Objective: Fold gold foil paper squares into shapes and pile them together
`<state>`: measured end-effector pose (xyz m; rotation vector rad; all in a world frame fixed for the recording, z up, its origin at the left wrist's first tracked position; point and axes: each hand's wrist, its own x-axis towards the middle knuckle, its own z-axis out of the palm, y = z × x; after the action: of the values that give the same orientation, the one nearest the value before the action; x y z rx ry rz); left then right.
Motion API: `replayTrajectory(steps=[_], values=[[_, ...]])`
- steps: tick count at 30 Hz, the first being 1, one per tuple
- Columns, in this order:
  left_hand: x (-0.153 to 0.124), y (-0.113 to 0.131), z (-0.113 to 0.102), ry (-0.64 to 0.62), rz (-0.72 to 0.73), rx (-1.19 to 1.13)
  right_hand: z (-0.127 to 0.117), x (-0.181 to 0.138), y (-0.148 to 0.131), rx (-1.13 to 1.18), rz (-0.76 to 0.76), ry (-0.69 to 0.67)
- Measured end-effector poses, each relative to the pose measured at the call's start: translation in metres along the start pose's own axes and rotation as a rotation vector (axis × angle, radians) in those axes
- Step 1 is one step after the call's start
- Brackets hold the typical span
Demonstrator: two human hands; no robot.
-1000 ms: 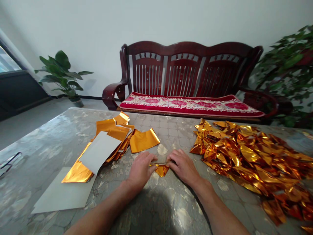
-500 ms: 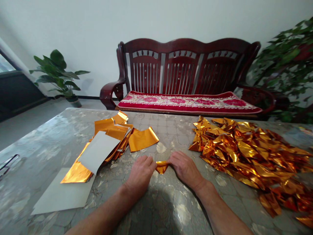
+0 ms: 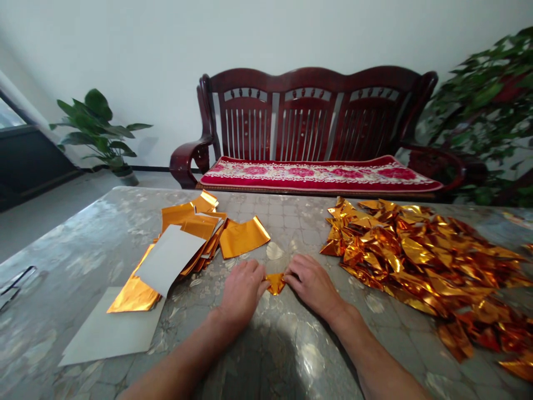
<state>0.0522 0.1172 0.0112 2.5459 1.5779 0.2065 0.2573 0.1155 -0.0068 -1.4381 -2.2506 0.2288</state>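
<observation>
A small folded piece of gold foil paper (image 3: 275, 283) lies on the grey patterned table (image 3: 291, 355), pinched from both sides. My left hand (image 3: 242, 289) presses its left end with closed fingers. My right hand (image 3: 311, 283) holds its right end, fingers curled down on it. Only a small gold triangle shows between the two hands. To the left lies a loose stack of flat gold sheets (image 3: 195, 230), some turned white side up. A big heap of folded gold pieces (image 3: 420, 258) spreads to the right of my right hand.
A white sheet (image 3: 109, 332) lies at the near left of the table. A dark thin object (image 3: 16, 278) sits at the far left edge. Behind the table stand a dark wooden bench with a red cushion (image 3: 316, 172) and potted plants (image 3: 100, 125) on either side.
Both hands have drawn closer together on the gold piece, so less of it shows now. The camera view has shifted slightly.
</observation>
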Motion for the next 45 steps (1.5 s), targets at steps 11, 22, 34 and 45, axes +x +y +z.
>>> replayTrajectory(steps=[11,22,34,45], values=[[0.004,-0.005,-0.003,-0.074,-0.054,-0.267,-0.002,-0.001,0.001,0.049,-0.014,-0.037],[-0.006,-0.008,0.012,0.133,0.080,-0.384,-0.005,-0.002,-0.002,0.278,0.108,0.014],[-0.001,-0.001,0.011,0.198,0.195,-0.425,-0.013,-0.001,-0.025,0.500,0.137,0.176],[0.001,-0.003,0.018,0.123,0.059,-0.860,-0.010,0.001,-0.028,0.743,0.235,0.171]])
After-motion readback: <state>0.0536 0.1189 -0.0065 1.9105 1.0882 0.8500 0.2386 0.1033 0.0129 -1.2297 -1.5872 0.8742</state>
